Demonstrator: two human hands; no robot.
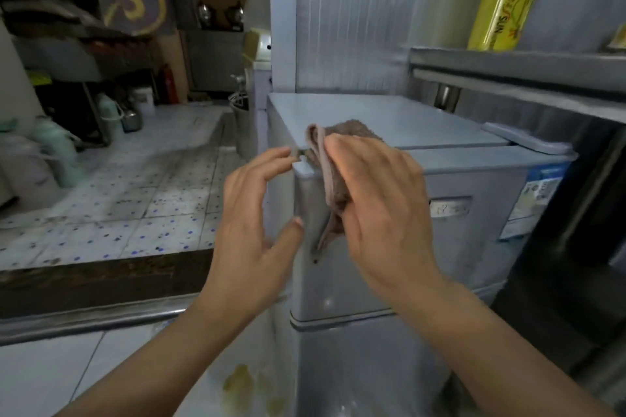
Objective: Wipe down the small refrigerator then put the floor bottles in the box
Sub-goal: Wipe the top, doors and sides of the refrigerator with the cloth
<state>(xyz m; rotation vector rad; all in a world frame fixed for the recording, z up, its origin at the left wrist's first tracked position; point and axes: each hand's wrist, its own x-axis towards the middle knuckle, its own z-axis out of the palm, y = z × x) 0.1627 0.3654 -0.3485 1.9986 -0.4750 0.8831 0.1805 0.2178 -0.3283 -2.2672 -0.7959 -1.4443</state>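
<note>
R hand [379, 200] grips brown cloth [333, 179] on small fridge [389, 267] top front corner; L hand [257, 213] open, fingertips touching corner edge.

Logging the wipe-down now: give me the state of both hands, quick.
Left hand: open, fingers relaxed, fingertips at the top corner of the small refrigerator, holding nothing.
Right hand: holds the brown cloth against the refrigerator's top edge.

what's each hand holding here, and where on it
The right hand has a grip on the brown cloth, bunched under palm and fingers at the refrigerator's top corner. The left hand holds nothing.
</note>
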